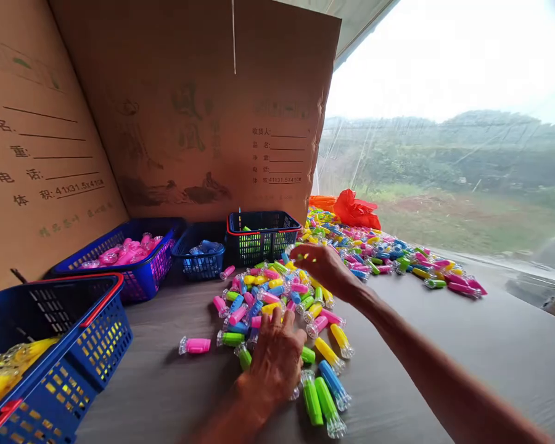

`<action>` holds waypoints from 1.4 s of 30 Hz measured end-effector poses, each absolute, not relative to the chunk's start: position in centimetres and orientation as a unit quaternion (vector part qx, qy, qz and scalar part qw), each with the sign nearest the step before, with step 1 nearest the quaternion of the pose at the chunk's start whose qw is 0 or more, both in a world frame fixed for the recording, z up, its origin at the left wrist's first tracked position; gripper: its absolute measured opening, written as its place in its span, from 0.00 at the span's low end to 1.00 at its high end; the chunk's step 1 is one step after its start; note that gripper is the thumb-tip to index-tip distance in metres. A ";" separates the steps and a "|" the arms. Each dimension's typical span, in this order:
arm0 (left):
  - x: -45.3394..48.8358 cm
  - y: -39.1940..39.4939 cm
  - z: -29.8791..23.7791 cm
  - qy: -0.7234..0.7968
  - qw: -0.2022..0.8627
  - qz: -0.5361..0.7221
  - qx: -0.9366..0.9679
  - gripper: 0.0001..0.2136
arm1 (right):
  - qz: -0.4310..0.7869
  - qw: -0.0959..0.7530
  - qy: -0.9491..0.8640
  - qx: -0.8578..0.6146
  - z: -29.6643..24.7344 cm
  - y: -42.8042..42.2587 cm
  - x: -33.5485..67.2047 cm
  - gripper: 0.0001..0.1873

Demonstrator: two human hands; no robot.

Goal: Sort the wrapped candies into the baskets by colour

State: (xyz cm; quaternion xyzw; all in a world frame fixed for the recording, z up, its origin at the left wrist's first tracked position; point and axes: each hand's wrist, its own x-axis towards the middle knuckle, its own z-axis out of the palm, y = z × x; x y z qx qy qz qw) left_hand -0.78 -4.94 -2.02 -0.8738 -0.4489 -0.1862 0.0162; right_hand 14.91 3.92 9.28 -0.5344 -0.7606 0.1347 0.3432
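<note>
A loose pile of small toy flashlights (268,298) in pink, blue, green and yellow, each with a clear flared head, lies on the table. My left hand (277,351) rests palm down on the near part of the pile, fingers apart and slightly bent. Beside its thumb lies a green toy flashlight (308,355). Over the far right edge of the pile, my right hand (321,265) is closed, with a clear tip and green flecks showing at its fingers. It seems to grip a toy flashlight, mostly hidden by the hand.
Blue baskets hold sorted pieces: yellow in the near-left basket (99,345), pink in the purple-blue one (155,271), blue in a small one (198,268), green in the red-handled one (282,237). Cardboard (213,123) walls the back. A larger heap (379,246) spreads right, by red plastic (355,211).
</note>
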 end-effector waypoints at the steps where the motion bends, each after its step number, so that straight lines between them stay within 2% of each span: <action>1: -0.7 -4.9 -2.1 -0.450 0.008 -0.177 -0.875 0.14 | 0.134 0.385 -0.745 -0.528 10.4 6.0 14.3 0.10; 3: -0.6 -4.7 -2.0 -0.462 -0.019 -0.143 -0.875 0.10 | 0.147 0.456 -0.710 -0.515 12.2 9.9 13.1 0.10; 6: -0.4 -4.5 -1.3 -0.464 -0.031 -0.145 -0.873 0.09 | 0.188 0.507 -0.677 -0.499 13.1 13.3 12.3 0.14; 11: -0.9 -4.4 -0.3 -0.457 -0.033 -0.285 -0.842 0.07 | 0.234 0.528 -0.655 -0.487 9.2 9.4 15.5 0.13; 13: -1.6 -4.0 0.5 -0.488 -0.118 -0.360 -0.786 0.06 | 0.248 0.546 -0.627 -0.498 6.4 6.0 18.1 0.12; 17: -3.8 -0.4 3.5 -0.542 -0.330 -0.489 -0.599 0.14 | 0.255 0.576 -0.537 -0.561 0.7 -0.3 22.8 0.15; 21: -5.6 7.1 9.3 -0.541 -0.400 -0.525 -0.520 0.14 | 0.257 0.545 -0.523 -0.602 -2.9 -3.1 24.3 0.18; 25: -6.0 13.2 15.3 -0.568 -0.394 -0.484 -0.536 0.12 | 0.186 0.445 -0.626 -0.613 -3.6 -3.0 23.8 0.18; 29: -5.6 14.1 16.6 -0.577 -0.325 -0.480 -0.576 0.19 | 0.120 0.340 -0.692 -0.625 -3.2 -2.9 23.4 0.18; 31: -5.2 12.5 15.0 -0.577 -0.276 -0.496 -0.587 0.22 | 0.101 0.309 -0.708 -0.627 -3.1 -3.1 23.4 0.19; 34: -3.7 8.0 10.9 -0.560 -0.211 -0.459 -0.656 0.13 | 0.083 0.285 -0.721 -0.626 -3.0 -3.4 23.3 0.18; 37: -1.0 2.8 6.5 -0.523 -0.191 -0.382 -0.738 0.08 | 0.081 0.285 -0.717 -0.631 -3.1 -3.4 23.3 0.17; 42: 4.4 -1.3 2.1 -0.497 -0.075 -0.175 -0.847 0.10 | 0.078 0.300 -0.703 -0.640 -3.3 -3.4 23.1 0.13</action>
